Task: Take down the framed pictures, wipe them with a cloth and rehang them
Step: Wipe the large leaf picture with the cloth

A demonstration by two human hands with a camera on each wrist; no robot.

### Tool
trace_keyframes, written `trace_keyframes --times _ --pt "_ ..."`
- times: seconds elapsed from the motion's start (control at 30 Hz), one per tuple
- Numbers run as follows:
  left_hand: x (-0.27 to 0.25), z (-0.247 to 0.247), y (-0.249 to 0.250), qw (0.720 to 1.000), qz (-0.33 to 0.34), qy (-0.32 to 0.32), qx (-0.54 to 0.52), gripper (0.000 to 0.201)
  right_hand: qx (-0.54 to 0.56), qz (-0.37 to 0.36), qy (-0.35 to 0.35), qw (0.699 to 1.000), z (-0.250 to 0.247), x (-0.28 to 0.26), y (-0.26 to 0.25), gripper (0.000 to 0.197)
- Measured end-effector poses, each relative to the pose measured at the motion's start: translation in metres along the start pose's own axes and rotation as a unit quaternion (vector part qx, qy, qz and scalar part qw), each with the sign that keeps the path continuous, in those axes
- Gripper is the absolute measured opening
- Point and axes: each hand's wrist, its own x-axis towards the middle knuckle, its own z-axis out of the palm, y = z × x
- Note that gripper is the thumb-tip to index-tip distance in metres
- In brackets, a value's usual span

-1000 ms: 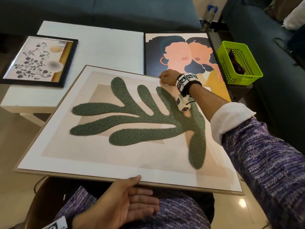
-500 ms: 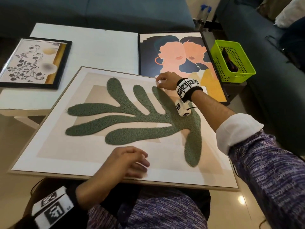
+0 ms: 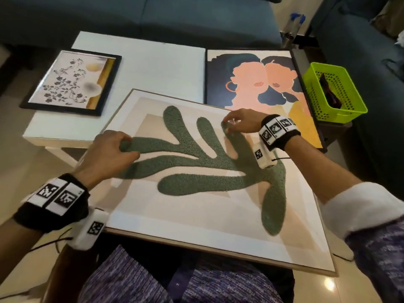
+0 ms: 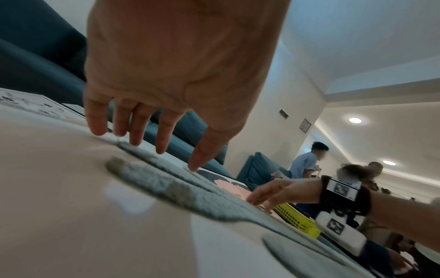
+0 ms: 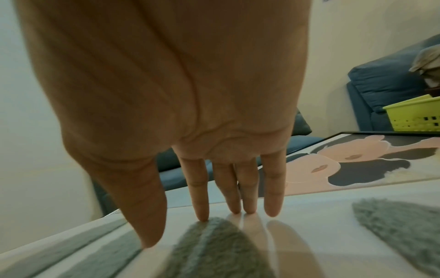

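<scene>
Both hands rest on the glass of the big leaf picture (image 3: 196, 206), which lies across the person's lap with its far edge near the white counter (image 3: 153, 62). The left hand (image 3: 109, 152) sits spread and relaxed over the tips of the green leaf's left lobes; in the left wrist view its fingers (image 4: 137, 127) are straight and splayed, tips touching the surface, holding nothing. The right hand (image 3: 240, 121) is near the picture's far edge, over the tip of another lobe; the right wrist view shows its fingers (image 5: 247, 188) straight and close together, tips pressed to the glass with their reflections below, thumb down beside them, gripping nothing.

On the counter lie 2 more framed pictures: a black-framed floral print (image 3: 72, 84) at the far left and a portrait of 2 faces (image 3: 258, 82) at the right, its near corner behind the leaf picture. A lime-green basket (image 3: 341, 114) stands just right of the portrait. The wristbands (image 3: 277, 130) carry black-and-white square code markers; no readable writing shows anywhere.
</scene>
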Motion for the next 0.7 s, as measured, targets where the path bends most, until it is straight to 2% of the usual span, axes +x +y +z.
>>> trace_keyframes --times 0.13,0.27,0.33,0.4,0.43,0.53,0.6,0.7 --pt "0.014 -0.013 -0.019 0.997 -0.063 -0.014 0.034 0.073 -0.013 -0.019 -0.014 1.0 0.009 -0.011 -0.008 0.045" --pt "0.029 -0.027 -0.042 0.979 -0.157 -0.087 -0.097 0.084 -0.026 -0.007 -0.01 1.0 0.019 -0.018 -0.013 0.057" --pt "0.036 -0.034 -0.049 0.964 -0.189 -0.116 -0.149 0.078 -0.023 0.0 -0.005 1.0 0.02 -0.019 -0.014 0.058" --pt "0.041 -0.041 -0.056 0.949 -0.204 -0.143 -0.192 0.057 -0.022 0.008 -0.004 1.0 0.021 -0.021 -0.015 0.059" --pt "0.042 -0.043 -0.061 0.939 -0.207 -0.159 -0.223 0.053 -0.021 0.01 -0.003 1.0 0.021 -0.021 -0.015 0.06" --pt "0.042 -0.043 -0.072 0.902 -0.223 -0.188 -0.317 0.055 -0.021 0.006 -0.003 1.0 0.023 -0.024 -0.016 0.06" --pt "0.042 -0.038 -0.074 0.898 -0.224 -0.183 -0.332 0.044 -0.015 0.005 0.004 1.0 0.023 -0.026 -0.015 0.061" --pt "0.046 -0.027 -0.078 0.908 -0.229 -0.141 -0.32 0.038 0.024 0.013 0.034 0.999 0.023 -0.031 -0.008 0.059"
